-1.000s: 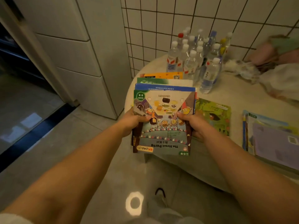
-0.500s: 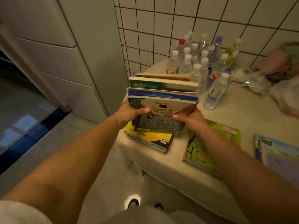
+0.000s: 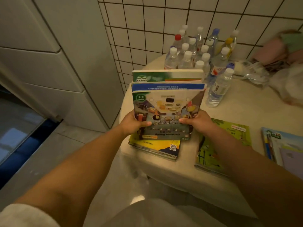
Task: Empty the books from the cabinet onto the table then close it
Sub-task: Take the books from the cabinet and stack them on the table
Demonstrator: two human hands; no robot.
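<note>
I hold a stack of picture books (image 3: 167, 105) in both hands over the left end of the cream table (image 3: 246, 102). My left hand (image 3: 132, 123) grips its left edge and my right hand (image 3: 196, 120) grips its right edge, thumbs on the top cover. The stack tilts up, its near edge just above a yellow book pile (image 3: 155, 146) lying at the table's front. A green book (image 3: 221, 145) lies to the right, partly under my right forearm. More books (image 3: 283, 146) lie at the right edge. The cabinet is out of view.
Several water bottles (image 3: 201, 56) stand at the back of the table against the tiled wall. A plastic bag (image 3: 254, 71) and pink cloth (image 3: 278, 48) lie at the back right. White panelled doors (image 3: 49, 63) stand to the left, above a tiled floor.
I have carried the stack forward from over the floor to above the table. It now hovers over the yellow pile, and the view has stepped closer.
</note>
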